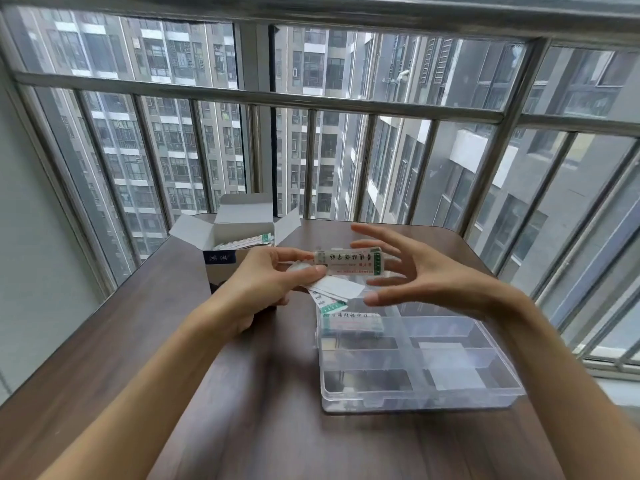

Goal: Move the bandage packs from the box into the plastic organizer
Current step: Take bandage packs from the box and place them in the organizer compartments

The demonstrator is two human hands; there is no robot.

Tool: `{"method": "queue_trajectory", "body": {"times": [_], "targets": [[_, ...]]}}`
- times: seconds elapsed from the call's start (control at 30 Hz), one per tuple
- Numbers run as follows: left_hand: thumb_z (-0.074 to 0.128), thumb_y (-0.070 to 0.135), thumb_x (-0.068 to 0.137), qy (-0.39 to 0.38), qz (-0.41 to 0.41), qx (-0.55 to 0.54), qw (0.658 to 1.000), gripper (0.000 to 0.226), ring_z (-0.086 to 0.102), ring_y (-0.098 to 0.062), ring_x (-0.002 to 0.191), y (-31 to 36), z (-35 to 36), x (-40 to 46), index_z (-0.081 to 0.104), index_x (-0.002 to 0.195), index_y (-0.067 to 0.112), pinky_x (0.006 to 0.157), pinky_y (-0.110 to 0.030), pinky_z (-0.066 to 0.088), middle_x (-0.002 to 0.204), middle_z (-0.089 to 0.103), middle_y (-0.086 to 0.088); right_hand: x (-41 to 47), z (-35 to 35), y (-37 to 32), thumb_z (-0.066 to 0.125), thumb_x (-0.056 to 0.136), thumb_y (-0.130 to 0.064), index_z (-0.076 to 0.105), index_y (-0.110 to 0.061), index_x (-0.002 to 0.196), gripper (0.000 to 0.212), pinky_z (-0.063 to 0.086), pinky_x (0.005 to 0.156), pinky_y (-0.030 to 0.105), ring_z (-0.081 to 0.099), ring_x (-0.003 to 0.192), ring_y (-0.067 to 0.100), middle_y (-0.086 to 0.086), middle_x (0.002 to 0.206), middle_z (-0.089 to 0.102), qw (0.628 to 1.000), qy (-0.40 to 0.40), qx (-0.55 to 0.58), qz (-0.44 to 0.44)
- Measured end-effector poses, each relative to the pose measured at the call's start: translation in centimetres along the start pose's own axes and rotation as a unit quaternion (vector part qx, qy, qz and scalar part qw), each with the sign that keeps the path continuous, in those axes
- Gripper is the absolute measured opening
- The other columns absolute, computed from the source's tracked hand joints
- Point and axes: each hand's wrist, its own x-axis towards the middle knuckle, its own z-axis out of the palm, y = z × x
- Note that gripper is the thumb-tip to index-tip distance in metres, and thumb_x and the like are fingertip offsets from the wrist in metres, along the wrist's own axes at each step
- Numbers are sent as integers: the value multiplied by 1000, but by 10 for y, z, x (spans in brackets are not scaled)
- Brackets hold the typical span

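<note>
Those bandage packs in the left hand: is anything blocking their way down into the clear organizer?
Nothing visible blocks them. The left hand holds the bandage packs above the lidless plastic organizer. One pack already lies in its far-left compartment; the others look free.

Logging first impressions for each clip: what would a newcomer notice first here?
Two bare hands at mid-frame: the left hand pinches a fan of bandage packs, and the right hand is spread open beside them. Just below lies the clear plastic organizer with one pack in a far compartment. The open box stands behind, against tall windows.
</note>
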Motion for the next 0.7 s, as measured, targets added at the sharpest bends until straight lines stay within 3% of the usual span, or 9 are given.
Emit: {"method": "queue_trajectory", "body": {"times": [0.07, 0.13, 0.2, 0.27, 0.37, 0.53, 0.7], "targets": [[76, 21, 78, 1, 12, 20, 1000, 24, 57, -4, 64, -2, 2, 1, 70, 101, 17, 41, -12, 33, 80, 73, -5, 2, 4, -1, 76, 70, -37, 46, -42, 129, 67, 51, 90, 24, 59, 110, 6, -13, 122, 59, 999, 51, -13, 1], [75, 21, 79, -2, 30, 45, 999, 24, 56, 0, 58, -4, 4, 1, 71, 103, 16, 41, -11, 32, 77, 73, -4, 7, 12, -1, 73, 79, -24, 61, -26, 119, 42, 53, 74, 20, 65, 91, 6, -6, 103, 67, 990, 128, -45, -24], [74, 19, 81, 10, 63, 71, 995, 23, 57, 4, 52, -4, 3, 0, 71, 103, 16, 43, -9, 36, 75, 72, -2, 10, 16, 2, 71, 82, -12, 69, -16, 108, 26, 50, 64, 16, 65, 78, 2, 0, 96, 71, 986, 152, -66, -24], [74, 19, 81, 57, 111, 100, 987, 22, 66, 2, 64, -5, -1, 2, 72, 103, 17, 57, -13, 51, 81, 74, 0, 10, 14, 7, 71, 82, -9, 71, -16, 102, 22, 53, 66, 18, 67, 79, 4, 5, 97, 72, 984, 156, -91, 4], [76, 27, 79, 139, 161, 137, 968, 19, 70, -4, 81, -7, -5, 5, 74, 98, 28, 81, -35, 57, 86, 75, 6, 8, 10, 11, 72, 81, -8, 72, -18, 98, 20, 52, 67, 14, 67, 80, 3, 3, 96, 73, 984, 123, -121, 40], [76, 29, 79, 171, 182, 125, 960, 19, 70, -5, 81, -7, -2, 4, 73, 98, 32, 77, -42, 58, 86, 74, 7, 11, 21, 9, 73, 79, -9, 73, -11, 100, 21, 54, 69, 15, 69, 78, 3, 2, 92, 73, 986, 59, -142, 63], [74, 27, 81, 179, 172, 88, 965, 14, 72, -21, 78, -8, -2, 5, 72, 94, 32, 71, -46, 58, 81, 75, 5, 20, 30, 8, 73, 81, -23, 77, -21, 92, 12, 57, 78, 30, 68, 78, 5, -2, 90, 75, 951, 60, -293, 75]]}}
